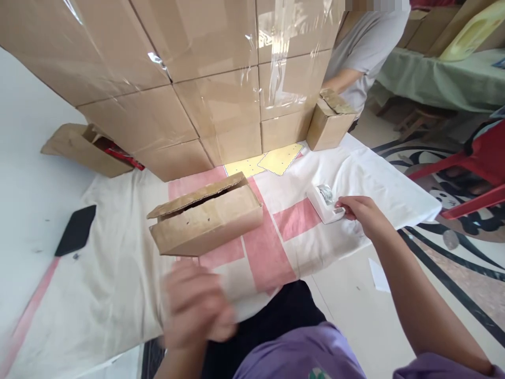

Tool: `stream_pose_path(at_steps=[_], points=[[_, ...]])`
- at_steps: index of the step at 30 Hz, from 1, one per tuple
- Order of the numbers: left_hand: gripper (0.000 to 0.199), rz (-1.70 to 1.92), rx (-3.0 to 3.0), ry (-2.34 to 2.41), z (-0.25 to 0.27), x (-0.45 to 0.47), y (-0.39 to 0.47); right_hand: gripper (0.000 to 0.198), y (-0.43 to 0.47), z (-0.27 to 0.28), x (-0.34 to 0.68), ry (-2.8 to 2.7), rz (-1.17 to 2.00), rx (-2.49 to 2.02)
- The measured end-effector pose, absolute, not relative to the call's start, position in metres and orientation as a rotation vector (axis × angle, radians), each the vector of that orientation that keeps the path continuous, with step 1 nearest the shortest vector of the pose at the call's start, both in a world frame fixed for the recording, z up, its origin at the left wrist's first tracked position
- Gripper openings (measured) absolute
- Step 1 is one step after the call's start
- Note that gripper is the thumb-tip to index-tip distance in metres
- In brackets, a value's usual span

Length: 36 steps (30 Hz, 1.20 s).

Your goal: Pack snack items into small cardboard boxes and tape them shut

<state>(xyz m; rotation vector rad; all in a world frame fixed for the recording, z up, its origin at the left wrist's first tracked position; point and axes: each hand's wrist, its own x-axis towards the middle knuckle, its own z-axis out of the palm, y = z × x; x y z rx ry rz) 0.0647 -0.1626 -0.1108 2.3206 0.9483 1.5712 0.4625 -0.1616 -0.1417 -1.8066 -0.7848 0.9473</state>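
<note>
My right hand (357,210) is at the front end of a white tape dispenser (326,210) with a roll of clear tape (325,193) in it. Thumb and fingers are pinched together at its cutting end; a strip of tape between them is too fine to make out. Blurred by motion, my left hand (197,302) is raised in front of the table's near edge, its fingers smeared. Just beyond it lies a brown cardboard box (213,223) with its top flap slightly lifted, and the hand appears apart from it.
Taped cardboard boxes (221,100) form a tall stack at the back. Yellow sheets (281,159) lie at its foot. A smaller box (330,123) stands near a person in a grey shirt (365,47). At left are an open box (92,150) and a black phone-like object (77,230).
</note>
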Motion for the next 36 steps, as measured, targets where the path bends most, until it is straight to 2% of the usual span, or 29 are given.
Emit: stream_pose_path(at_steps=[2, 5, 7, 8, 14, 19, 23, 30, 33, 36], points=[[0.041, 1.454, 2.445, 0.688, -0.112, 0.123, -0.174, 0.032, -0.160, -0.144, 0.463, -0.798, 0.996, -1.800], [0.092, 0.911, 2.450, 0.632, -0.130, 0.216, -0.151, 0.037, -0.158, -0.141, 0.463, -0.854, 1.062, -1.781], [0.114, 0.705, 2.440, 0.658, -0.148, 0.265, -0.121, 0.039, -0.156, -0.135, 0.461, -0.866, 1.087, -1.806], [0.118, 0.656, 2.426, 0.679, -0.157, 0.283, -0.107, 0.040, -0.155, -0.132, 0.461, -0.869, 1.096, -1.835], [0.118, 0.672, 2.389, 0.672, -0.190, 0.308, -0.072, 0.055, -0.159, -0.112, 0.462, -0.996, 1.049, -1.858], [0.113, 0.685, 2.372, 0.703, -0.188, 0.303, -0.073, 0.053, -0.186, -0.108, 0.459, -0.932, 1.085, -1.955], [0.107, 0.712, 2.384, 0.705, -0.188, 0.303, -0.073, 0.052, -0.208, -0.129, 0.452, -0.881, 1.099, -1.936], [0.105, 0.773, 2.389, 0.697, -0.192, 0.303, -0.074, 0.052, -0.208, -0.159, 0.445, -1.135, 0.872, -2.026], [0.109, 0.794, 2.377, 0.687, -0.194, 0.304, -0.073, 0.050, -0.208, -0.160, 0.445, -1.200, 0.857, -2.072], [0.116, 0.825, 2.314, 0.677, -0.198, 0.301, -0.069, 0.044, -0.216, -0.162, 0.442, -1.339, 0.682, -2.163]])
